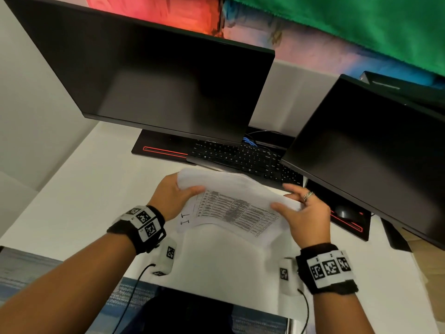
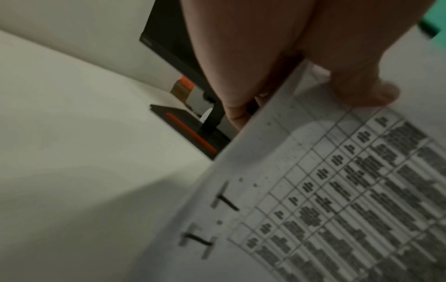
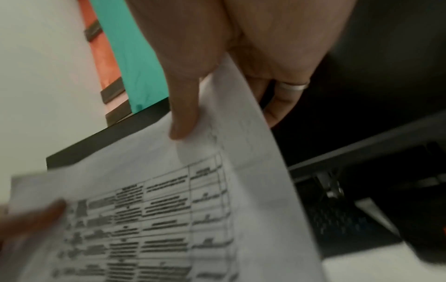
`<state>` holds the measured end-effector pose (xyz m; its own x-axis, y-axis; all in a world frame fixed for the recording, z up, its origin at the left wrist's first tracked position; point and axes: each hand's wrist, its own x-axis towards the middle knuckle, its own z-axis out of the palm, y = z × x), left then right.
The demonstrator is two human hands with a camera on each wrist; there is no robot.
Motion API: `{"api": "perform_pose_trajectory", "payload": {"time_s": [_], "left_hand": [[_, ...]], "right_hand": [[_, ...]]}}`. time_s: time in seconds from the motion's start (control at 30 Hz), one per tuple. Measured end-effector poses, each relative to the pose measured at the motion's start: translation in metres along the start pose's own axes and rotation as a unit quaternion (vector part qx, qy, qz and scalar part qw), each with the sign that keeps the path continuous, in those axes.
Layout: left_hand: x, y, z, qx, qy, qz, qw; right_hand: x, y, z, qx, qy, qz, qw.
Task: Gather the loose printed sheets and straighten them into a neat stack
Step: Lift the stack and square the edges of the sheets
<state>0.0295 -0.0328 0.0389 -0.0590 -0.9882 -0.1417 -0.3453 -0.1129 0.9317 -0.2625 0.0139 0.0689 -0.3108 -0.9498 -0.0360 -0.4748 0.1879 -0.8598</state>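
sheets (image 1: pixel 231 203): light, floppy, slide apart; bowing mid-air
left hand (image 1: pixel 172 197): thumb-over pinch, left edge
right hand (image 1: pixel 307 214): same, right edge
grip: short edges, firm

Table text on the printed sheets (image 2: pixel 337 200) is blurred — unreadable (both wrist views); sheet count unclear.

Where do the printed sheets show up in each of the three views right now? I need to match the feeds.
Head: printed sheets at centre, between left hand and right hand, above the desk.
Left wrist: lower right, thumb on top.
Right wrist: bottom centre, thumb on the upper edge.
Shared landmark: the printed table grid; the handwritten "I T" shows in the head and left wrist views only.
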Motion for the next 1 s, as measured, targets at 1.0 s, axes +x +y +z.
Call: {"api": "perform_pose_trajectory", "payload": {"time_s": [1.0], "left_hand": [[-0.024, 0.055, 0.044, -0.016, 0.154, 0.06, 0.986]], "right_hand": [[-0.005, -0.031, 0.024, 0.204, 0.078, -0.077, 0.973]]}}
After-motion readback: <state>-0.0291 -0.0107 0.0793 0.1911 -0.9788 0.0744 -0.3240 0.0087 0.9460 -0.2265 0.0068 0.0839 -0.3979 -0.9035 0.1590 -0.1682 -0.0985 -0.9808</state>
